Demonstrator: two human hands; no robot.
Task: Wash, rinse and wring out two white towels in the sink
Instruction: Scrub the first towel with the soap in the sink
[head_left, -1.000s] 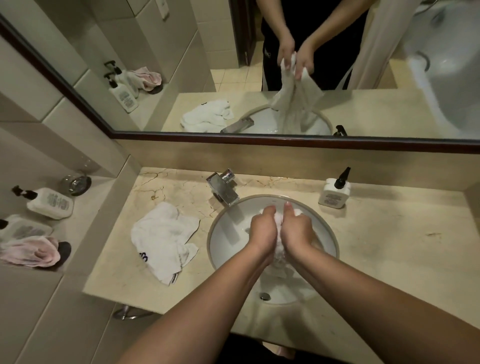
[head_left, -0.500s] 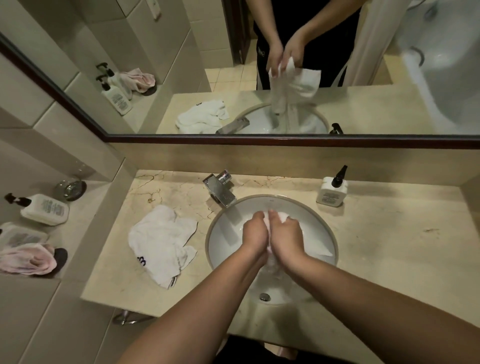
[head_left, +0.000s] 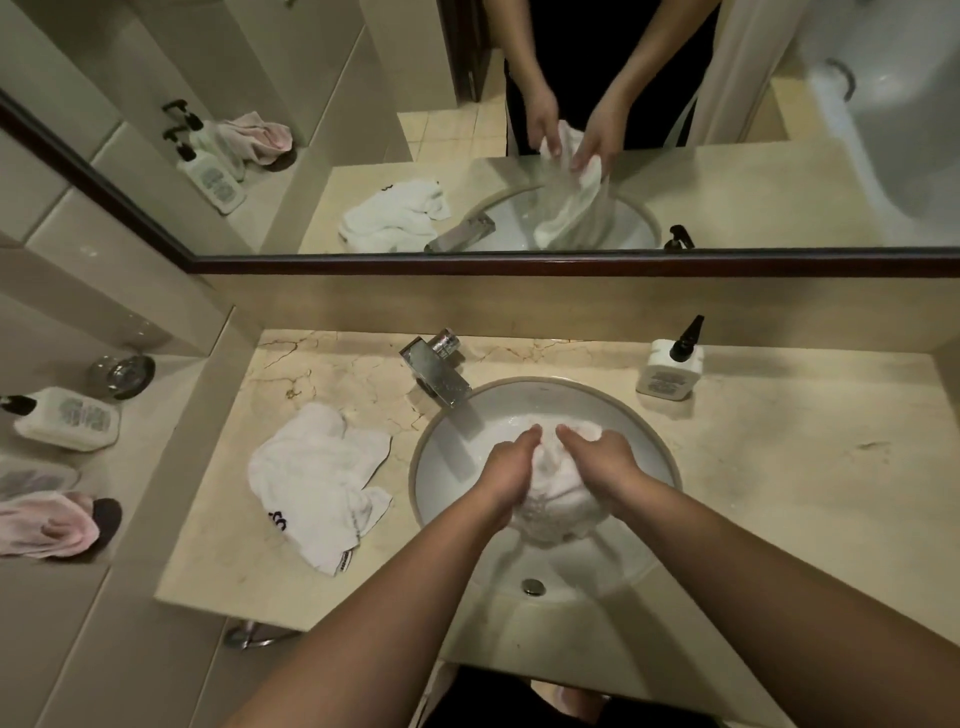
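Since half a second ago I'm seeing the hands spread apart and drop lower into the basin; the towel was pinched up between them, now it's bunched wide under both.

Going left to right. Side ledge is carrying a pink cloth (head_left: 49, 522), two pump bottles, the nearer one (head_left: 67, 418) lying flat, and a small metal dish (head_left: 124, 375). On the marble counter (head_left: 779, 467) the second white towel (head_left: 317, 483) is lying crumpled, just beside the sink's left rim, not touched by either hand.

Tap (head_left: 439, 371) is sitting at the back left of the sink (head_left: 670, 462), spout over the bowl.

My left hand (head_left: 506, 475) is gripping the left side of the wet towel (head_left: 558, 499), fingers curled over its top. My right hand (head_left: 597, 460) is gripping the right side, fingers curled down onto it. The towel is sitting between and below both palms, inside the bowl, its lower edge hanging toward the drain (head_left: 533, 586).

Soap dispenser (head_left: 670, 369) is standing upright at the back right of the counter.
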